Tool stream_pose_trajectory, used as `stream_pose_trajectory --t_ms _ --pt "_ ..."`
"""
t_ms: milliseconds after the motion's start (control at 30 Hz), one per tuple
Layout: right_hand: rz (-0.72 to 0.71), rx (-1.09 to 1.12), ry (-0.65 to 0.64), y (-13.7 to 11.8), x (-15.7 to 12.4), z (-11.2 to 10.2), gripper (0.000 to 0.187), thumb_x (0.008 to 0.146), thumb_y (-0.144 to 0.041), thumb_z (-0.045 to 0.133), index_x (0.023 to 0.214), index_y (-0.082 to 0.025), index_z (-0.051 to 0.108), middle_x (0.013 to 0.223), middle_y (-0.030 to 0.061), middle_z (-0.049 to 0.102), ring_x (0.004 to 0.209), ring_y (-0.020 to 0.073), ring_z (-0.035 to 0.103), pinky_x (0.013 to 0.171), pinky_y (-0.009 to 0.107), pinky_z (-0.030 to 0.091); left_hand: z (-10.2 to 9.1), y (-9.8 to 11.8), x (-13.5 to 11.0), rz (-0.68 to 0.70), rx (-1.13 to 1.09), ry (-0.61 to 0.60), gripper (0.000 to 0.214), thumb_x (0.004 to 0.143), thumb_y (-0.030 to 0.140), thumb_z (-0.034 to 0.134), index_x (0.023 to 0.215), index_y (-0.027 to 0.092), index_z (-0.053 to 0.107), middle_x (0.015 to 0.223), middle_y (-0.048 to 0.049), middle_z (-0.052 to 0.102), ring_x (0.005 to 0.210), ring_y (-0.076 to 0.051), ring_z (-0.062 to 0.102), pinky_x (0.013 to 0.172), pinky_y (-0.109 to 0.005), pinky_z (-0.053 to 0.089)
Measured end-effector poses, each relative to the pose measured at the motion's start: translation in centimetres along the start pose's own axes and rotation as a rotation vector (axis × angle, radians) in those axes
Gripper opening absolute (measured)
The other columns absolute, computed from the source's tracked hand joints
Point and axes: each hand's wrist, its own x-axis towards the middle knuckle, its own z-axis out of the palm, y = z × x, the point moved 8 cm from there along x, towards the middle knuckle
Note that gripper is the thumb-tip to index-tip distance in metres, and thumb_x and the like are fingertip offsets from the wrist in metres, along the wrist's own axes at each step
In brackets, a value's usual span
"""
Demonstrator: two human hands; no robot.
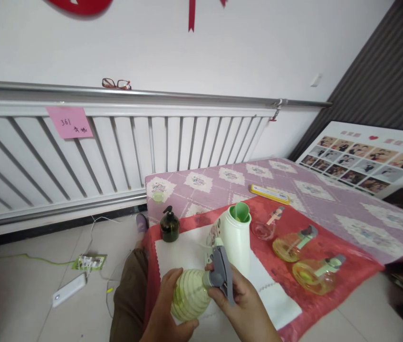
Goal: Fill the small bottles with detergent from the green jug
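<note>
My left hand (166, 306) is wrapped round the ribbed body of a clear spray bottle (191, 293) with yellowish liquid in it. The bottle is tilted, its grey trigger head (220, 270) pointing up and to the right. My right hand (241, 300) is closed round that trigger head and the neck. Whether the head is screwed tight does not show. Right behind the bottle stands a large pale green jug (237, 237), a green cap or funnel-like piece (240, 212) in its mouth. A dark pump bottle (169, 227) stands to the left.
Several more spray bottles, such as a yellow one (313, 276), are at the right on the red cloth (347, 256). A yellow case (270, 194) and a small pale green lid (158, 196) are on the patterned cover (315, 190). A white radiator (180, 142) runs behind.
</note>
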Motion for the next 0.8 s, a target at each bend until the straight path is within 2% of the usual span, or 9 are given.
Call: stream_pose_trajectory --t_ms 100,233,333,433,500,600,700,800 --pt "0.066 0.077 0.097 0.9 0.0 0.5 0.029 0.062 -0.026 0.074 0.088 -0.023 0.063 0.078 0.0003 0.066 0.069 0.0189 0.064 0.06 0.027 0.053 0.4 -0.4 -0.4 0.101 0.102 0.021 0.081 0.056 0.013 0.073 0.131 0.02 0.044 0.134 -0.0138 0.047 0.129 -0.036 0.041 0.109 -0.05 0.034" --pt "0.091 0.159 0.178 1.5 -0.2 1.3 0.033 0.058 -0.022 0.076 0.087 -0.023 0.061 0.08 -0.0003 0.065 0.072 0.0186 0.063 0.064 0.027 0.052 1.0 -0.7 -0.7 0.187 0.199 0.074 0.09 0.056 0.011 0.069 0.137 0.022 0.031 0.136 -0.0135 0.043 0.13 -0.034 0.04 0.107 -0.051 0.037" --pt "0.104 0.281 0.102 1.7 -0.4 2.2 0.037 0.065 -0.029 0.076 0.1 -0.024 0.064 0.098 0.0047 0.07 0.091 0.0229 0.065 0.079 0.031 0.053 1.3 -1.2 -0.7 0.137 0.186 0.105 0.092 0.055 0.012 0.067 0.137 0.021 0.027 0.136 -0.0145 0.042 0.129 -0.034 0.042 0.107 -0.05 0.038" --pt "0.137 0.419 -0.005 1.6 -0.6 2.9 0.039 0.079 -0.041 0.066 0.116 -0.029 0.061 0.125 0.0073 0.064 0.117 0.0244 0.057 0.099 0.037 0.045 1.7 -1.8 -0.5 0.065 0.114 0.083 0.091 0.055 0.011 0.065 0.136 0.021 0.024 0.136 -0.0152 0.041 0.126 -0.033 0.046 0.105 -0.048 0.041" --pt "0.158 0.444 -0.045 1.6 -0.5 3.3 0.038 0.082 -0.044 0.062 0.117 -0.03 0.061 0.128 0.0069 0.062 0.12 0.024 0.055 0.103 0.038 0.042 1.8 -2.0 -0.4 0.032 0.081 0.078 0.092 0.054 0.01 0.064 0.136 0.021 0.023 0.137 -0.0155 0.041 0.126 -0.032 0.046 0.106 -0.048 0.04" --pt "0.164 0.429 -0.016 2.0 0.0 3.7 0.036 0.077 -0.043 0.068 0.109 -0.027 0.064 0.116 0.0068 0.068 0.11 0.0239 0.061 0.096 0.037 0.047 2.0 -2.1 -0.5 0.019 0.083 0.092 0.092 0.053 0.01 0.066 0.135 0.021 0.024 0.136 -0.0159 0.043 0.126 -0.033 0.047 0.106 -0.047 0.041" --pt "0.148 0.434 0.101 2.6 0.4 4.0 0.035 0.066 -0.041 0.077 0.094 -0.025 0.063 0.095 0.0044 0.071 0.09 0.0218 0.065 0.08 0.032 0.053 2.2 -1.9 -0.6 0.034 0.104 0.111 0.087 0.056 0.016 0.067 0.133 0.021 0.027 0.136 -0.0154 0.045 0.125 -0.033 0.048 0.103 -0.046 0.044" --pt "0.125 0.478 0.135 2.9 0.1 4.5 0.043 0.062 -0.041 0.079 0.097 -0.025 0.06 0.091 0.0031 0.07 0.08 0.0198 0.065 0.072 0.03 0.053 2.1 -2.0 -0.5 -0.005 0.157 0.121 0.085 0.057 0.025 0.07 0.132 0.023 0.03 0.132 -0.0135 0.049 0.122 -0.034 0.051 0.102 -0.047 0.046"
